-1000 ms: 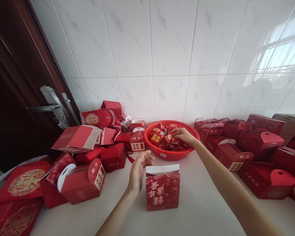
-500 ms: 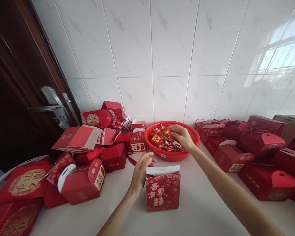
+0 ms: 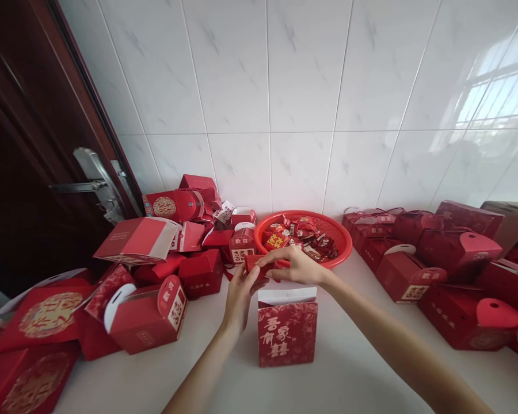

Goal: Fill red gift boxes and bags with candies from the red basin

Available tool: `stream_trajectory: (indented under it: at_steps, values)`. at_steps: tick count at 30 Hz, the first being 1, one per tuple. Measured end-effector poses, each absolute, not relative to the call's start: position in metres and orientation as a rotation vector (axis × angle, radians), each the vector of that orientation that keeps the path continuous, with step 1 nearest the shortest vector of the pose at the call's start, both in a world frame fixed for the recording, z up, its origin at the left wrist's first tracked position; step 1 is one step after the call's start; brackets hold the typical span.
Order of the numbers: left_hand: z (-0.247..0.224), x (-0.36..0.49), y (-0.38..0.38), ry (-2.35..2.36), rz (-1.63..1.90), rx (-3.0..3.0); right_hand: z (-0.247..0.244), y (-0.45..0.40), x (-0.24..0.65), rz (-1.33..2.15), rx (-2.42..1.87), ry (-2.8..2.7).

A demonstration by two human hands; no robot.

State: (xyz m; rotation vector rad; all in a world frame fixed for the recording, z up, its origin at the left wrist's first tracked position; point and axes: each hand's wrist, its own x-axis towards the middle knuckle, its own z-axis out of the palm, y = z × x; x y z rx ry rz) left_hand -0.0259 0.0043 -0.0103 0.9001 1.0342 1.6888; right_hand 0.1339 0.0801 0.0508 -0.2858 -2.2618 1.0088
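Just behind the standing red gift box [image 3: 287, 336], my two hands meet over a red wrapped candy packet [image 3: 253, 262]. The fingers and thumb of my left hand [image 3: 240, 292] close on the packet from the left and below. From the right, my right hand [image 3: 296, 265] reaches in with bent fingers gripping the packet's other side. The box is upright with its top open and pale inner flaps showing; white characters decorate its front. Behind my right hand, a red plastic basket [image 3: 347, 247] holds many wrapped candies [image 3: 315, 244] and is partly covered by that hand.
Red gift boxes [image 3: 144, 319] are heaped on the left of the white table [image 3: 328, 382]. More boxes [image 3: 408, 276] stand in rows on the right, beside a cardboard box [image 3: 507, 221]. A tiled wall [image 3: 302, 92] rises behind; a dark door [image 3: 21, 126] is at left.
My right hand has left the basket and come toward me and left with a candy packet. My left hand has closed on the packet, and the two hands now meet behind the box.
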Motion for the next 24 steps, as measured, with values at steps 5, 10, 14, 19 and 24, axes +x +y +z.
stream_trajectory:
  at_steps: [5, 10, 14, 19, 24]
  values:
    - [-0.013, -0.028, 0.006, 1.098, 1.720, 0.946, 0.056, 0.112, 0.153, 0.826, -0.652, -2.067]
    - [-0.012, -0.029, 0.005, 1.163, 1.724, 1.014, 0.049, 0.166, 0.182, 0.610, -1.233, -2.101]
    - [-0.012, -0.029, 0.005, 1.192, 1.720, 1.025, 0.038, 0.183, 0.189, 0.640, -1.526, -2.316]
    - [-0.012, -0.029, 0.005, 1.220, 1.715, 1.038, 0.032, 0.187, 0.184, 0.662, -1.680, -2.463]
    - [-0.013, -0.028, 0.004, 1.231, 1.685, 1.006, 0.033, 0.189, 0.187, 0.683, -1.626, -2.468]
